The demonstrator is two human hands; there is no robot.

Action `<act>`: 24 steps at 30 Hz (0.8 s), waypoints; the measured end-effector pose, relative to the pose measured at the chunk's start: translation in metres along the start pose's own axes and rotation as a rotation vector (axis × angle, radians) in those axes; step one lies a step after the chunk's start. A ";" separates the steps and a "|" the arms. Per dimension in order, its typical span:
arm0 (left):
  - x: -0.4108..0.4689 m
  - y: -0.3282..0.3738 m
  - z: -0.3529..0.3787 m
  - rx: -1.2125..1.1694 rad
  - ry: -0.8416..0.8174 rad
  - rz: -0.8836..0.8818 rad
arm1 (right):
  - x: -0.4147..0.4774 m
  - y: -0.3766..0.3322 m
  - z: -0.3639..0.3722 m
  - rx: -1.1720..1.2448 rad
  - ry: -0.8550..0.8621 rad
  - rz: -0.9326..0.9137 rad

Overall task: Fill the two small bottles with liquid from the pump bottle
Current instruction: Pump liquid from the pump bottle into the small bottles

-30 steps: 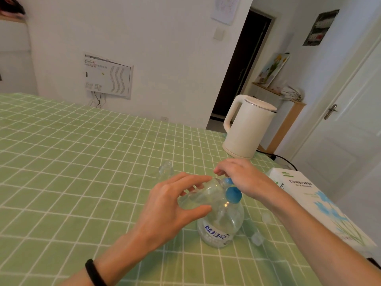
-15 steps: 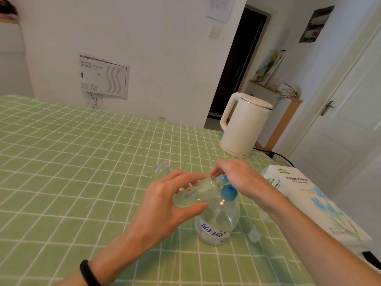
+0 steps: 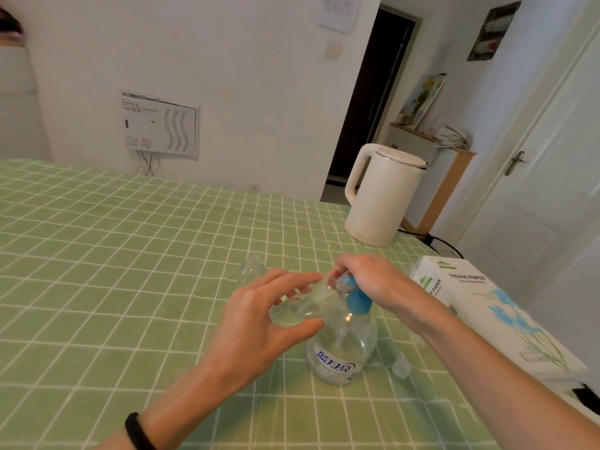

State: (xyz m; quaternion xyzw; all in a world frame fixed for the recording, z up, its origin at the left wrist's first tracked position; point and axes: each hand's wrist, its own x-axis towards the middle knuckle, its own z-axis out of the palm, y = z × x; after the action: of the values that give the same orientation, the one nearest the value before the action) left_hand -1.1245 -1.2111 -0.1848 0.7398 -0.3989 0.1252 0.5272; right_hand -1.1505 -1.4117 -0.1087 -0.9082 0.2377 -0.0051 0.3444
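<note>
A clear pump bottle (image 3: 341,352) with a blue pump head and a blue-lettered label stands on the green checked tablecloth (image 3: 97,271). My left hand (image 3: 259,323) grips a small clear bottle (image 3: 305,306), tilted on its side with its mouth at the pump nozzle. My right hand (image 3: 373,280) rests on top of the blue pump head, fingers curled over it. A second small clear bottle (image 3: 251,267) stands upright on the cloth just behind my left hand. A small clear cap (image 3: 401,367) lies to the right of the pump bottle.
A white electric kettle (image 3: 383,196) stands at the table's far right, its cord trailing off the edge. A white tissue paper box (image 3: 487,306) lies along the right edge, close to my right forearm. Behind are a wall, a dark doorway and a white door.
The view has shifted slightly. Both hands stay at the pump bottle, the small bottle still held at the nozzle.
</note>
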 end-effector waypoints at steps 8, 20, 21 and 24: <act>0.002 0.000 -0.003 0.031 -0.012 0.000 | 0.005 0.004 0.002 0.038 -0.003 -0.012; 0.001 0.001 -0.003 0.029 -0.017 -0.007 | 0.005 -0.001 -0.003 -0.034 -0.007 -0.018; 0.001 0.001 -0.003 0.025 -0.019 -0.005 | 0.007 0.000 -0.003 -0.039 -0.004 -0.024; 0.001 0.000 -0.003 0.019 -0.023 0.004 | 0.008 0.005 0.003 -0.024 0.003 -0.063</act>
State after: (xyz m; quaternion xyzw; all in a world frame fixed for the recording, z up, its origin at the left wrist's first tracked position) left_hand -1.1235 -1.2091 -0.1830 0.7454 -0.4053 0.1216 0.5151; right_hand -1.1453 -1.4164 -0.1157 -0.9192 0.2096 -0.0144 0.3330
